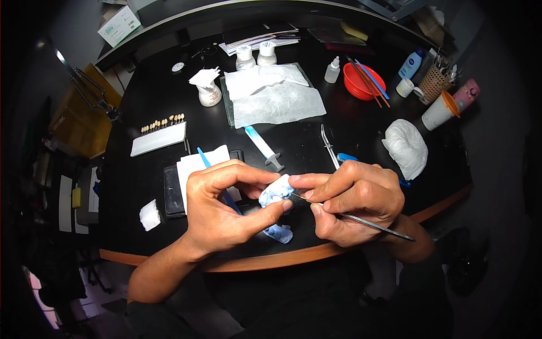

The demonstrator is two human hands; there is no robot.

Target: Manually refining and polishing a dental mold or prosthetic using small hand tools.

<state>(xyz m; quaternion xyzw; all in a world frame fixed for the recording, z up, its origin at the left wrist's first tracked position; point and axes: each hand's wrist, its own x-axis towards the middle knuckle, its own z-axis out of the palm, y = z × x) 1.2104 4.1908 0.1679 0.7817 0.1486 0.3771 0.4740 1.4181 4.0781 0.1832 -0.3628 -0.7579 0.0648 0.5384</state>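
Note:
My left hand (219, 210) pinches a small blue-and-white dental cast (274, 192) between thumb and fingers, above the near edge of the table. In my right hand (361, 198) is a thin metal dental instrument (379, 226), gripped like a pen. Its fine tip reaches the right side of the cast, and my right index fingertip rests by the cast's upper edge. Below the cast, a second pale blue dental cast piece (280, 233) lies on the black tabletop. A blue-handled tool (204, 158) lies on white tissue, partly hidden behind my left hand.
Beyond my hands lies a syringe (261, 146), with metal tweezers (327, 144) to its right. A tooth shade guide (159, 138) stands left. Farther back are a tissue-covered slab (276, 104), a red bowl (358, 85) with brushes, and white jars (245, 57). Crumpled white cloth (406, 148) sits right.

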